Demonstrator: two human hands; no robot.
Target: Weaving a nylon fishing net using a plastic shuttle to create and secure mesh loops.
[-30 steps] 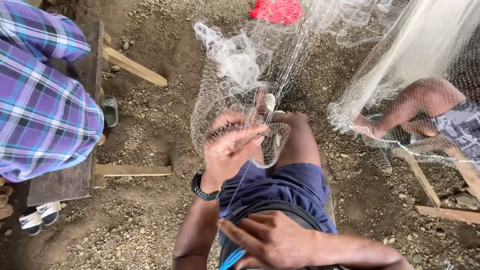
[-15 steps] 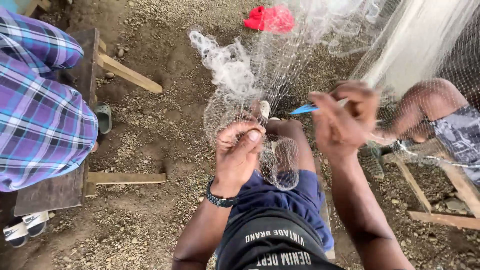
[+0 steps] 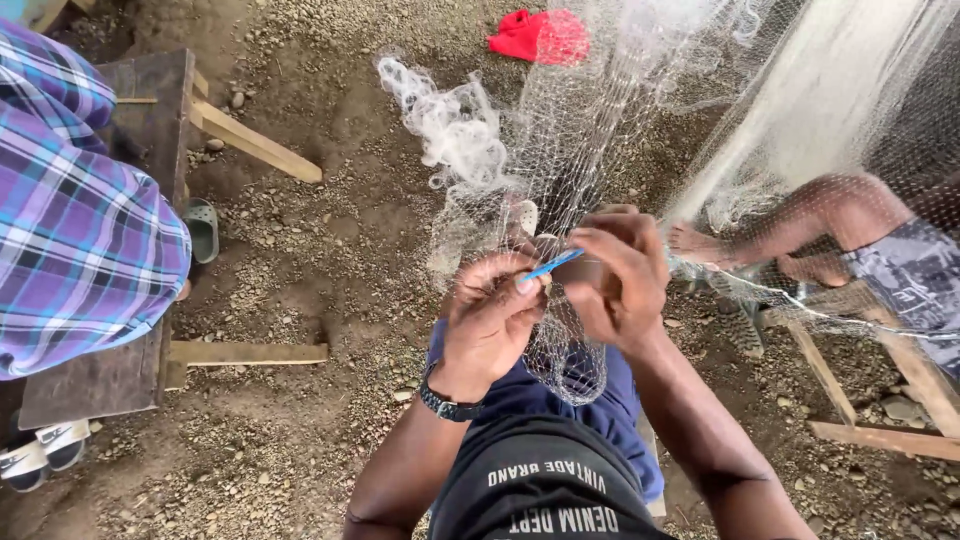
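At the far left a person in a purple plaid shirt sits on a dark wooden bench, with a grey sandal on the gravel ground just beside it.

Toward the middle, the left hand, a black watch on its wrist, has its grip closed on a fold of the white fishing net, pinching the mesh between thumb and forefinger right where the blue netting needle comes in. The net hangs from above, passes between both hands and drapes down over the knee and blue shorts.

The right hand has its grip closed around the rear of the needle, whose tip points left and touches the pinched mesh.

To work this stitch well, I would judge that the left hand should keep the mesh taut and flat so a single opening stays clear, while the right hand guides the needle tip cleanly through that one opening without snagging neighbouring strands. Pulling the twine snug but not so hard that the mesh puckers looks wise, as the thread is fine and tangles easily.

Above lies a red cloth on the ground. At the far right, another person's leg shows behind more net, near wooden planks.
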